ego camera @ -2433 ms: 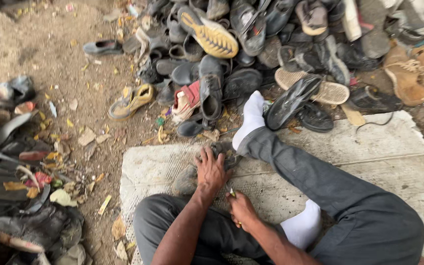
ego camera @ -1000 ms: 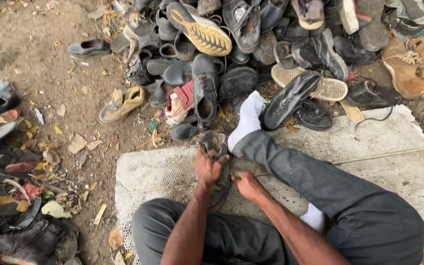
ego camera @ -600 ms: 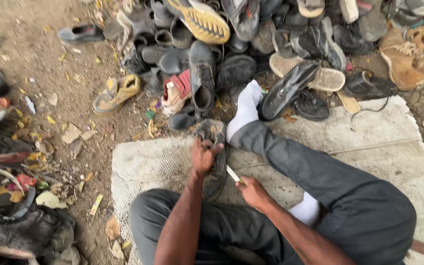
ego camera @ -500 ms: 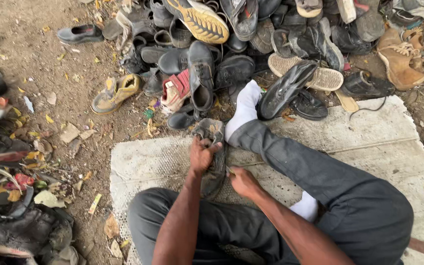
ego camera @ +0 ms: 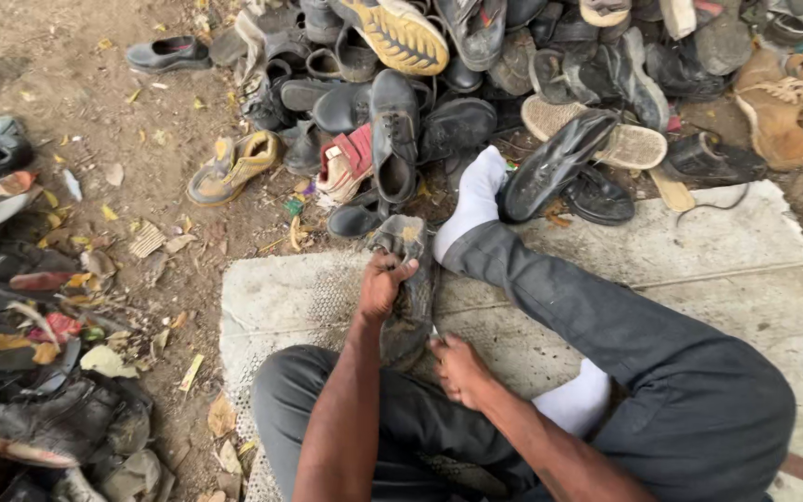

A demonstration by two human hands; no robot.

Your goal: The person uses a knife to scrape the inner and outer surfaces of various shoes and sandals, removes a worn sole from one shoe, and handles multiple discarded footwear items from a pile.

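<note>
Seated view, left to right. At far left we see scrap soles and a worn boot (ego camera: 44, 429) on the dirt. Our left hand (ego camera: 383, 284) has its fingers clamped on the upper end of a grey, worn shoe (ego camera: 408, 288) standing on the pale mat (ego camera: 281, 297). Our right hand (ego camera: 457, 367) is closed at the shoe's lower end; whether it holds a tool, we cannot tell. Hazard, in our judgement: the shoe twisting free, or a slip toward the fingers. No containers; the shoe pile (ego camera: 476, 84) lies loose.

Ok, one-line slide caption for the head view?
Seated on a mat, left hand grips a worn shoe; right hand works its lower end.
</note>
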